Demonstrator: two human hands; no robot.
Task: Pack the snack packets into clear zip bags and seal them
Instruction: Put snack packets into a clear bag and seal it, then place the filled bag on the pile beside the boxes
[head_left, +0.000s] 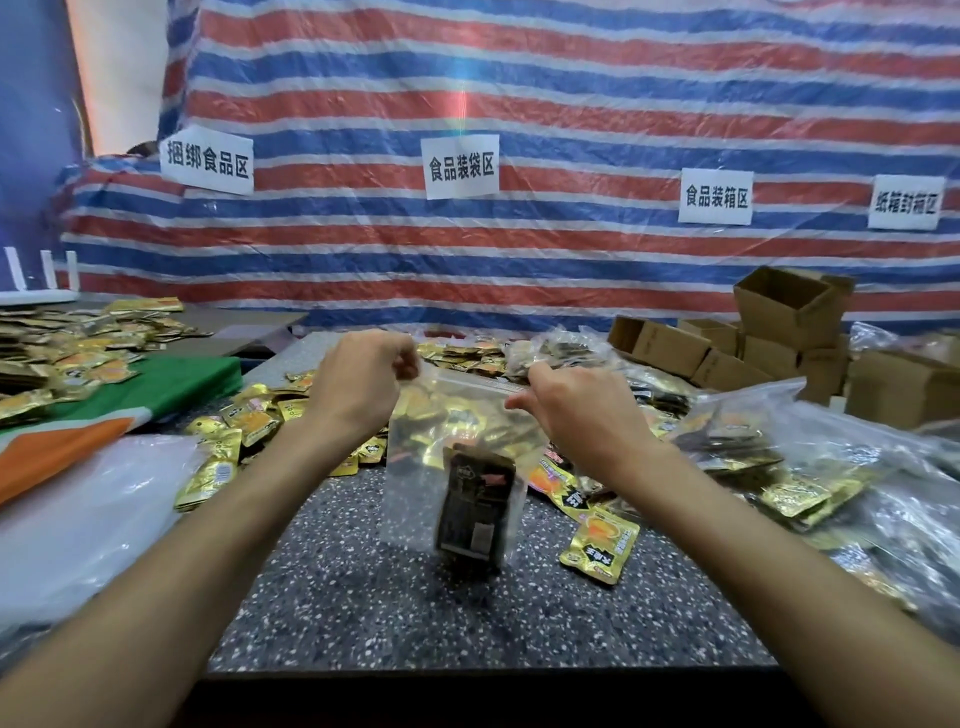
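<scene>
While the left hand (358, 376) and right hand (566, 400) pinch the top corners of a clear zip bag (457, 447) hanging at frame centre over the speckled table (363, 587), its dark snack packets (475, 512) could spill if the seal stays partly unpressed.

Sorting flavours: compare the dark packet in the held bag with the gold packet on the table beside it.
The dark packet is black; the gold packet is gold with orange print. The dark packet sits upright inside the clear zip bag; the gold packet lies flat on the table. Both are small snack packets.
</scene>
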